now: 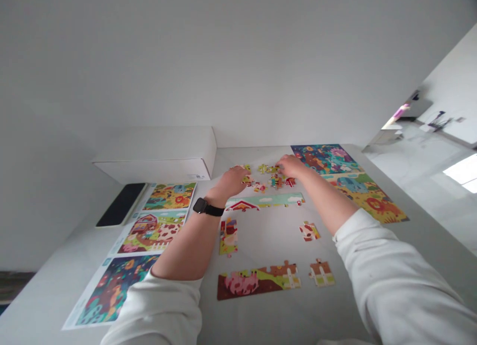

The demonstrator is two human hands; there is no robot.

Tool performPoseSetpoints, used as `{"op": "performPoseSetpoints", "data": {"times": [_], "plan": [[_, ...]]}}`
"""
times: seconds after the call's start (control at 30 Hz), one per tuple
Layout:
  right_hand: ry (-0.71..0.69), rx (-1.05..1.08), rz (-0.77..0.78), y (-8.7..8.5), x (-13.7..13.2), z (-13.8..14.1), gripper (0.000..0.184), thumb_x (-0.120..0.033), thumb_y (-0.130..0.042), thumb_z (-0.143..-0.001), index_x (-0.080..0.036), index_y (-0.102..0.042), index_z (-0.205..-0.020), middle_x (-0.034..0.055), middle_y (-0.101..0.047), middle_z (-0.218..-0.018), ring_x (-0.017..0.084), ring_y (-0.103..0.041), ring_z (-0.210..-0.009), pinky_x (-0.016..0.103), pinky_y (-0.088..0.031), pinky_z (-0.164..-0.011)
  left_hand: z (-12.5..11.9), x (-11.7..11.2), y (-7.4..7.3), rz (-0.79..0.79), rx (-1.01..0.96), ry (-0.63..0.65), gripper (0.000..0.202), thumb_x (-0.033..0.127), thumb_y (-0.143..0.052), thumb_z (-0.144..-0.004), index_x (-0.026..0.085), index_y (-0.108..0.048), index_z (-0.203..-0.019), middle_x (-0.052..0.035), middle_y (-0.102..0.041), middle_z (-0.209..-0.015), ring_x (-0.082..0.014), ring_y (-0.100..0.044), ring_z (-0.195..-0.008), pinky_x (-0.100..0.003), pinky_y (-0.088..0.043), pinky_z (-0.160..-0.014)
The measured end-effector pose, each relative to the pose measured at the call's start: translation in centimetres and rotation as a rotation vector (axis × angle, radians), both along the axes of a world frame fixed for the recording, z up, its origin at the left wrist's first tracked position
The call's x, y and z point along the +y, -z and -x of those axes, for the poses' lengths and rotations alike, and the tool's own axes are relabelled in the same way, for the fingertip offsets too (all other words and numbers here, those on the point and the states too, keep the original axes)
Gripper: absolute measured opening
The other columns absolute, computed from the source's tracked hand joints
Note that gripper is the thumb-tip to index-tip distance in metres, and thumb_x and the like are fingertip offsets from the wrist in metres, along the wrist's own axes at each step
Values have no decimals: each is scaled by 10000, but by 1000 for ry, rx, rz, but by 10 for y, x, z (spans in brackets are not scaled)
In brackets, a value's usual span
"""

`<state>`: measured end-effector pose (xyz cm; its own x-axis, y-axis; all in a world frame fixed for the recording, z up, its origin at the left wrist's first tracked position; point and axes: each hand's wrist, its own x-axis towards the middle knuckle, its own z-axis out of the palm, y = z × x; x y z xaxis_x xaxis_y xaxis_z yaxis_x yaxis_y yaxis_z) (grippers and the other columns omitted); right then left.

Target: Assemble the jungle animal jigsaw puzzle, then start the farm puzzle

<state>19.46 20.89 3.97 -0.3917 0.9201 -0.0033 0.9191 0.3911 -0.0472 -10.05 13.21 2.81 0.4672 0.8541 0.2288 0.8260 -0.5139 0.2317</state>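
My left hand (234, 180) rests palm-down over loose puzzle pieces (261, 187) near the wall, its fingers loosely apart and partly covering some of them. My right hand (290, 165) reaches the right side of the same pile, fingers spread and bent down, touching or just beside a yellow-green piece (265, 168). A red piece (289, 182) lies under its wrist. Closer to me is a partly assembled frame: a sky-and-barn-roof strip (274, 200), a left section (228, 237), a pig strip (257, 279), a cow piece (309, 231) and a fence piece (322, 273).
On the left lie a printed sheet with three pictures (152, 232) and a black phone (121, 204). A long white box (160, 156) stands against the wall. To the right are a dark forest picture (326, 158) and a lion picture (372, 198), partly behind my forearm.
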Motion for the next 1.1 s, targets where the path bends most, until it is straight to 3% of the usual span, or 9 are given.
{"op": "performPoseSetpoints", "data": {"times": [0.17,0.37,0.53,0.77,0.87,0.93,1.1], "plan": [[46,42,83,-7,11,-1,349,-192,-886,-765,-208,-810,-1105,161,-759,-1203,307,-705,-1077,364,-521,-925,-5,-9,-32,-59,-125,34,386,206,-643,-920,192,-708,-1299,-121,-721,-1328,-279,-664,-1266,-420,-521,-1124],[107,456,49,-14,-11,-18,112,-193,-773,-842,-192,-752,-952,47,-772,-877,181,-675,-792,276,-488,-742,-15,-30,-68,-140,-243,38,366,200,-634,-937,195,-700,-1297,-114,-729,-1312,-278,-677,-1224,-444,-519,-1113],[115,895,99,-32,-57,-28,224,-289,-789,-838,-204,-763,-1044,21,-756,-815,177,-671,-734,285,-513,-711,-23,-66,-86,-148,-322,47,358,225,-637,-955,197,-696,-1308,-108,-744,-1312,-266,-692,-1208,-425,-524,-1104],[31,1174,217,-48,-154,-20,372,-483,-862,-766,-210,-756,-995,33,-764,-851,181,-672,-733,308,-513,-702,-35,-142,-104,-50,-483,3,334,268,-666,-954,224,-693,-1284,-71,-789,-1205,-218,-739,-1116,-353,-557,-1014],[-9,1208,273,-46,-193,-15,389,-518,-839,-794,-214,-749,-1020,49,-772,-884,191,-690,-762,328,-525,-729,-43,-171,-101,35,-568,-17,306,313,-658,-965,218,-693,-1254,-64,-805,-1106,-198,-757,-1019,-322,-577,-925],[-26,1189,275,-41,-212,-14,384,-519,-827,-804,-213,-749,-1023,42,-764,-874,187,-685,-763,338,-531,-756,-49,-186,-92,95,-610,-27,302,328,-655,-962,208,-693,-1237,-62,-806,-1061,-185,-760,-959,-309,-585,-882],[23,1179,243,-20,-238,-27,396,-504,-787,-826,-220,-722,-1094,26,-743,-872,193,-695,-800,330,-549,-771,-66,-213,-48,195,-640,-64,310,365,-664,-945,228,-695,-1221,-43,-800,-1008,-174,-752,-883,-324,-605,-860]]}}
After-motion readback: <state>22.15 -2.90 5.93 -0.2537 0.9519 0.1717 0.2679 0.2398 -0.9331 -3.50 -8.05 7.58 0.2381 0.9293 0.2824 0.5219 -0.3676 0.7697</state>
